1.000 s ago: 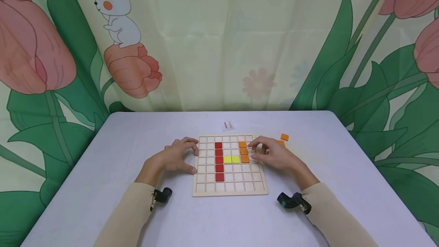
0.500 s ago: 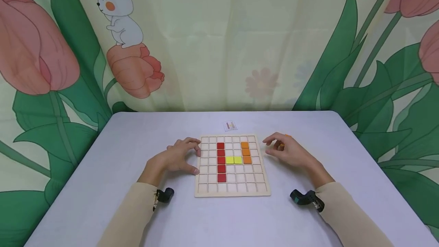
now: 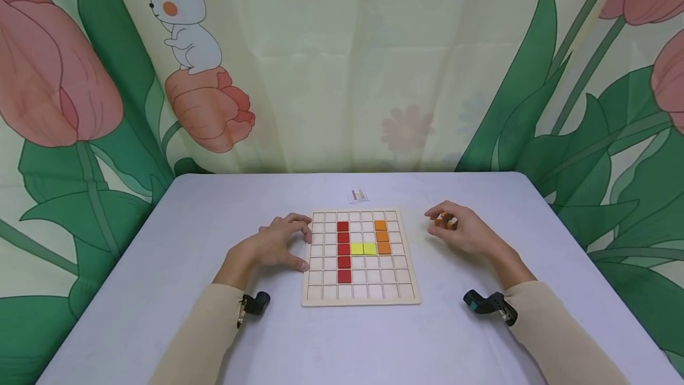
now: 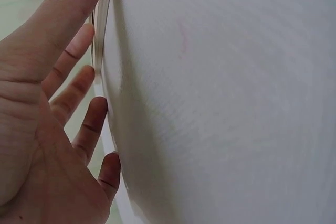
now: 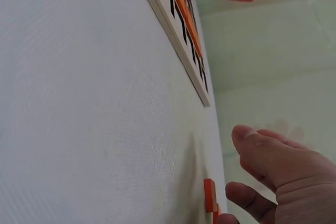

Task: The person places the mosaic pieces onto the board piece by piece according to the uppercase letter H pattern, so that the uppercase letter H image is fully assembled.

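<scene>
A square wooden grid board (image 3: 369, 294) lies on the table in the head view. It bears a column of red tiles (image 3: 344, 249), two yellow tiles (image 3: 363, 249) and a column of three orange tiles (image 3: 381, 236). My left hand (image 3: 272, 245) touches the board's left edge with thumb and fingertips, fingers spread; the left wrist view shows its thumb (image 4: 63, 19) along that edge. Right of the board, my right hand (image 3: 465, 232) hovers over loose orange tiles (image 5: 210, 195), fingers loosely bent, nothing visibly held. These tiles are partly hidden behind the hand.
A small printed card (image 3: 357, 195) with a coloured grid pattern lies just behind the board. A white cloth (image 3: 352, 349) covers the table. Behind its far edge hangs a curtain (image 3: 331, 76) printed with tulips and a rabbit.
My right hand has moved right, from beside the orange column on the board to the loose orange tiles. The left hand stays at the board's edge; the view has shifted slightly.
</scene>
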The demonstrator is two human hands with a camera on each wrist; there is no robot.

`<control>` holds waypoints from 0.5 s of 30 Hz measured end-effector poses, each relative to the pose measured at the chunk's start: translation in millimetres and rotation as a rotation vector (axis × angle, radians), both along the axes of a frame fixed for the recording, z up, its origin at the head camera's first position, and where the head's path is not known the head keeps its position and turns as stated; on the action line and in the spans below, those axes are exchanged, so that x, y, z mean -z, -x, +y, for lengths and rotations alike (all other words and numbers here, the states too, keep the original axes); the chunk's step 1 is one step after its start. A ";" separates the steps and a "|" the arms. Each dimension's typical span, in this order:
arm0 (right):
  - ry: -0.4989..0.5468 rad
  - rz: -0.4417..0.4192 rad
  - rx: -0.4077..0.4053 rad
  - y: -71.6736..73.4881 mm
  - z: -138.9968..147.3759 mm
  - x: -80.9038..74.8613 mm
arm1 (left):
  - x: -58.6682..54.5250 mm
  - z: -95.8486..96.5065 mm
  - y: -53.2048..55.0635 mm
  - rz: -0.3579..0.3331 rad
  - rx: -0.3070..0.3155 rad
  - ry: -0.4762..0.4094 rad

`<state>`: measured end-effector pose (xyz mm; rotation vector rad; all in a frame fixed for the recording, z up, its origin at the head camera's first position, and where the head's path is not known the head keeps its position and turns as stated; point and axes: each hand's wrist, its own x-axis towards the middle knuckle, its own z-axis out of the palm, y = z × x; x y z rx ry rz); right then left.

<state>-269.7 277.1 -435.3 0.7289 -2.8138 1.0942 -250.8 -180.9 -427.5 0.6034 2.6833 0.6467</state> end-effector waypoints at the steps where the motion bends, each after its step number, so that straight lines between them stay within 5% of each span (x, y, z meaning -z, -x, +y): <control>1: 0.006 0.003 0.000 0.1 1.6 0.5 | -0.2 -0.4 0.1 0.002 0.000 0.002; 15: -0.032 -0.031 0.058 4.2 20.5 4.4 | 4.0 0.5 1.5 0.000 -0.011 -0.014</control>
